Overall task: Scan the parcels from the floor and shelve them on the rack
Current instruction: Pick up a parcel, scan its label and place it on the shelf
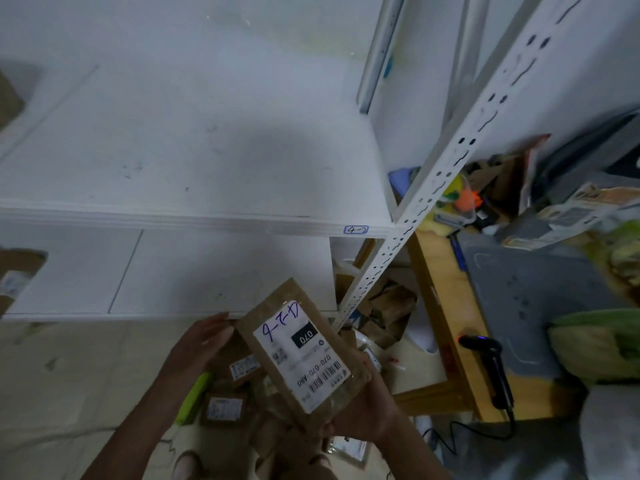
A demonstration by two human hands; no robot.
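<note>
A flat brown parcel (304,351) with a white label, blue handwriting and barcodes is held tilted in front of the white rack (194,216). My right hand (367,407) grips its lower right corner from beneath. My left hand (201,344) has straight fingers that touch the parcel's left edge near the lower shelf's front. Several more brown parcels (225,407) lie on the floor below the hands. A black barcode scanner (491,362) with a lit red tip stands on the wooden table at the right.
The rack's perforated white post (433,188) slants through the middle right. Its upper shelf carries a small blue tag (356,230). The wooden table (436,306) holds a grey mat, bags and clutter. A green object (194,393) lies on the floor. Another brown parcel (17,275) sits at the far left.
</note>
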